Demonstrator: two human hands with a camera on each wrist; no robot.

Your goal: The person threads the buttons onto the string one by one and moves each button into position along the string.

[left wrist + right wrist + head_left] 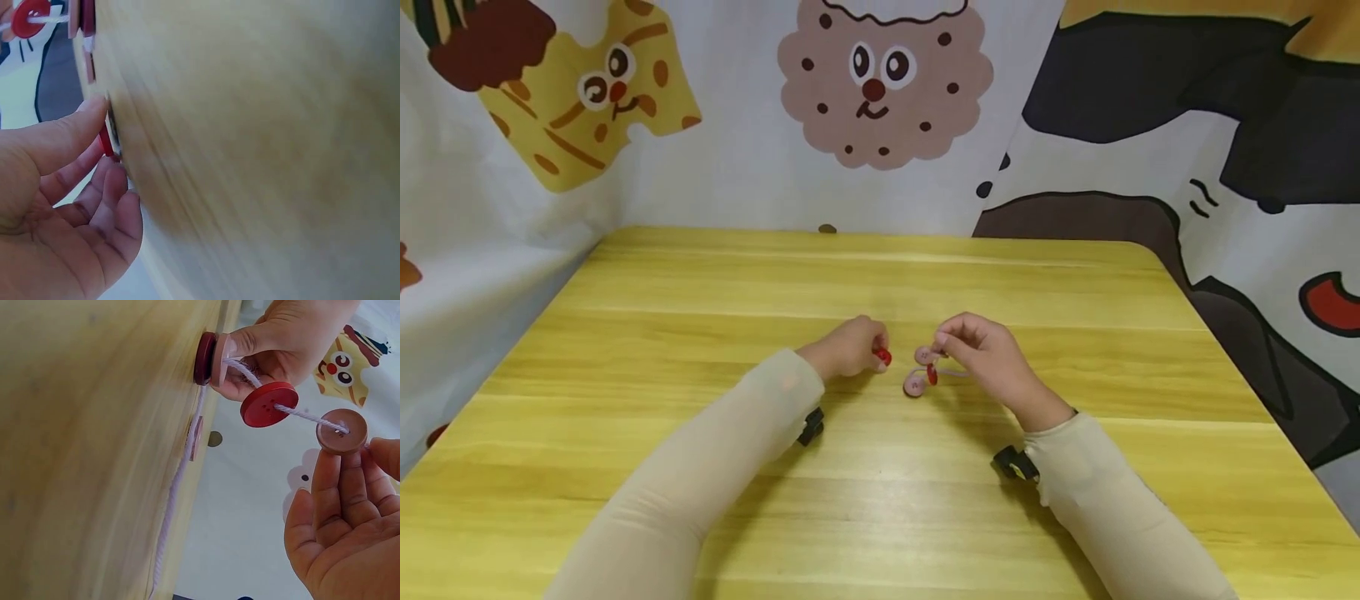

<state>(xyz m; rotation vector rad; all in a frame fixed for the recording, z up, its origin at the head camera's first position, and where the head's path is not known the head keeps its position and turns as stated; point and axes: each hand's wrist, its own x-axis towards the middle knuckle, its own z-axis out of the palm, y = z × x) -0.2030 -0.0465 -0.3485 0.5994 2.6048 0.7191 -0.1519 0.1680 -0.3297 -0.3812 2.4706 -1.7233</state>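
Note:
My left hand pinches a small red button between thumb and fingers, holding it on edge against the yellow table; in the left wrist view the red button shows edge-on. My right hand pinches a brownish-pink button threaded on a lilac string. A red button hangs on the same string in the air. A dark red and pink pair of buttons sits at the table by the left hand's fingertips.
Another pink button lies flat on the table, and the string's loose end trails along the wood. A cartoon-print cloth walls the table's back and sides. Both forearms wear beige sleeves.

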